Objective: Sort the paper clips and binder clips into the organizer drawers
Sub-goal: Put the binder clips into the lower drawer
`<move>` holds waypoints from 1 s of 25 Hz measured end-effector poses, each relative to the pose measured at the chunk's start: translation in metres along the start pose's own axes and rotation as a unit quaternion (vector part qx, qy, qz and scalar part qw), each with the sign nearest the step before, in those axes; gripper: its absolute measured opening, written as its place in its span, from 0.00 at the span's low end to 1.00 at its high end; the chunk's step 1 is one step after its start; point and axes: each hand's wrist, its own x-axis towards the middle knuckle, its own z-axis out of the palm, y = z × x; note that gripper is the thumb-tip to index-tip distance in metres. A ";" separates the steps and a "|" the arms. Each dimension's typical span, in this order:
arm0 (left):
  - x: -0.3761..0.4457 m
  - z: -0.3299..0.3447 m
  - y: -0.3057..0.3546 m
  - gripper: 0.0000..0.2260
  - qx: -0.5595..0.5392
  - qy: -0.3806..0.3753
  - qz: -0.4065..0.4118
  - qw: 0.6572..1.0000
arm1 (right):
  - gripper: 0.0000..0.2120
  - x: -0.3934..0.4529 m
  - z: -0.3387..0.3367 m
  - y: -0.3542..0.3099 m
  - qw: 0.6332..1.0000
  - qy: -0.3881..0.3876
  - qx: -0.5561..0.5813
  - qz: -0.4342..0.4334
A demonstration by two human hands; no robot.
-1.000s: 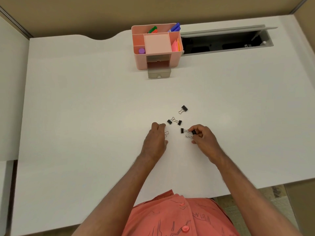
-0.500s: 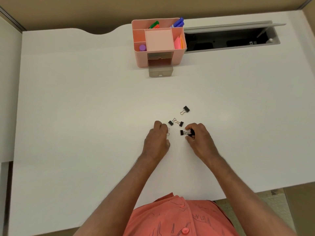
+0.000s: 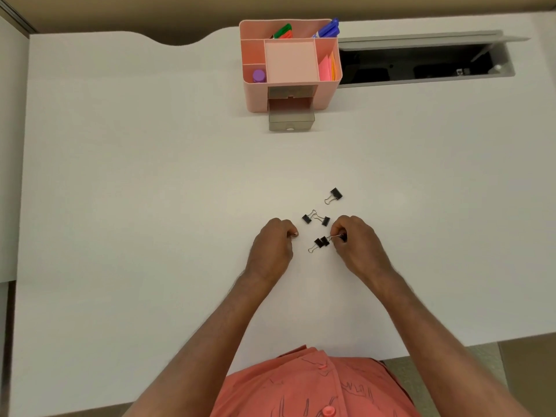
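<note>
Several small black binder clips lie on the white desk [image 3: 150,206]: one alone [image 3: 334,195], a pair touching [image 3: 316,218], and two more side by side [image 3: 319,243] between my hands. My right hand [image 3: 356,245] pinches a binder clip [image 3: 341,237] by its wire handle at the fingertips. My left hand [image 3: 272,248] is closed, with a bit of silver wire, likely a paper clip [image 3: 295,234], showing at its fingertips. The pink organizer [image 3: 255,94] stands at the back, its lower grey drawer [image 3: 291,120] pulled open.
The organizer's top compartments hold markers [image 3: 328,29], pink sticky notes [image 3: 326,67] and a purple cap [image 3: 259,76]. An open cable hatch [image 3: 421,64] lies to its right. The desk's front edge runs near my orange shirt [image 3: 316,386].
My right hand has drawn its clip slightly right, and two black clips now show between my hands. My left hand has closed up and stayed in place.
</note>
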 end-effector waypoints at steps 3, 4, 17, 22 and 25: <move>0.003 -0.005 0.003 0.09 -0.134 -0.012 -0.085 0.987 | 0.06 0.008 -0.005 0.000 0.983 -0.026 0.160 0.091; 0.004 -0.007 0.005 0.07 -0.204 -0.021 -0.127 0.971 | 0.05 0.010 -0.008 -0.003 0.962 -0.042 0.242 0.120; 0.047 -0.067 0.039 0.10 -0.744 0.054 -0.276 0.606 | 0.07 0.165 -0.078 -0.133 0.976 0.123 0.130 -0.126; 0.077 -0.086 0.051 0.14 -0.553 0.122 -0.134 0.813 | 0.09 0.199 -0.051 -0.138 0.960 0.089 -0.105 -0.244; 0.104 -0.102 0.059 0.14 -0.421 0.170 -0.068 0.888 | 0.09 0.209 -0.044 -0.132 0.965 0.067 -0.110 -0.230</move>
